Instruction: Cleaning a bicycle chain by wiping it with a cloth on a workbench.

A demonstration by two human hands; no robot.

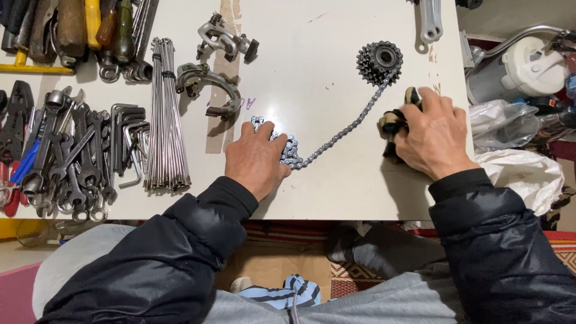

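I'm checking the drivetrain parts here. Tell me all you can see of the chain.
The chain is bare grey metal, lying flat on the white table. One end is bunched under the left hand, whose fingers press on it. From there it runs up and right in a loose curve to the cog cluster, touching its edge.

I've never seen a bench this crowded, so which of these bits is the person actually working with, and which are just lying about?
In hand:
- bicycle chain, pressed down by the left hand
- cog cluster at the chain's far end
- dark rag under the right hand

Lying about:
- bundle of spokes
- brake calipers
- spanners and hex keys
- screwdrivers
- plastic bags
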